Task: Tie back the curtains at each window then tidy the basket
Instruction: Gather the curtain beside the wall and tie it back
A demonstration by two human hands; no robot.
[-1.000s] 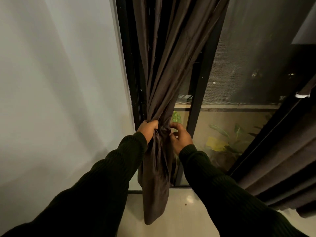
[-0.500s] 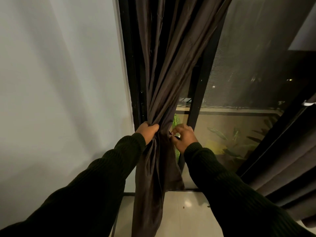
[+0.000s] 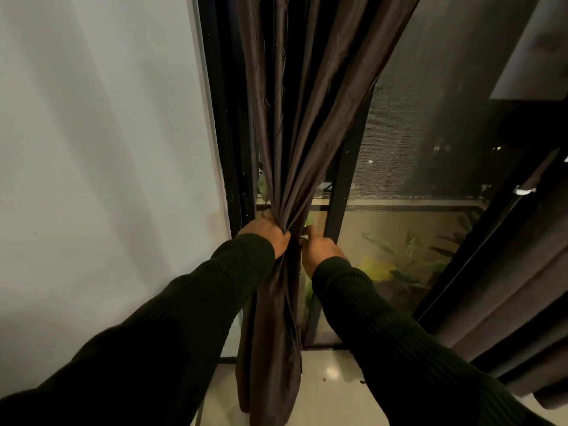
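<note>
- Head view: both arms stretched forward in dark ribbed sleeves (image 3: 196, 305), converging on one dark brown curtain (image 3: 302, 112).
- Left hand (image 3: 266, 233) knuckles up, fingers curled tight around the gathered curtain at its narrowest point, fabric bunched under the grip.
- Right hand (image 3: 319, 245) just beside the left, touching the same bunch from the other side, back of the hand toward the camera, fingers tucked in against the folds; cannot tell whether clamped on cloth or on something small and pale glimpsed at the fingertips.
- Curtain fanning wide above the hands, hanging as a narrow column below them down to the pale floor (image 3: 325, 392).
- Black window frame (image 3: 341, 210) right behind the right hand, plain wall (image 3: 101, 167) left of the left hand.
- Second curtain (image 3: 522, 302) well off to the right, hanging loose.
</note>
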